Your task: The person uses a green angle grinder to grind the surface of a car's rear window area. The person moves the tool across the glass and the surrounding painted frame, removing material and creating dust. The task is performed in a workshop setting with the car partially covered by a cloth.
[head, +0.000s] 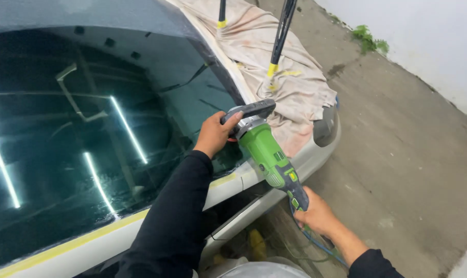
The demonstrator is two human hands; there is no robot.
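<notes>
labels: small yellow label [293, 175] | on green polisher [267, 152] body

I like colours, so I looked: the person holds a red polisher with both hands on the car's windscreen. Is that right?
Not quite. The polisher is green, not red, as the head view shows. The left hand and right hand both hold it at the windscreen.

Polisher [267, 152] on windshield [89, 139], cloth [274, 82] behind

Polisher [267, 152] pad hidden behind left hand [213, 135]
</notes>
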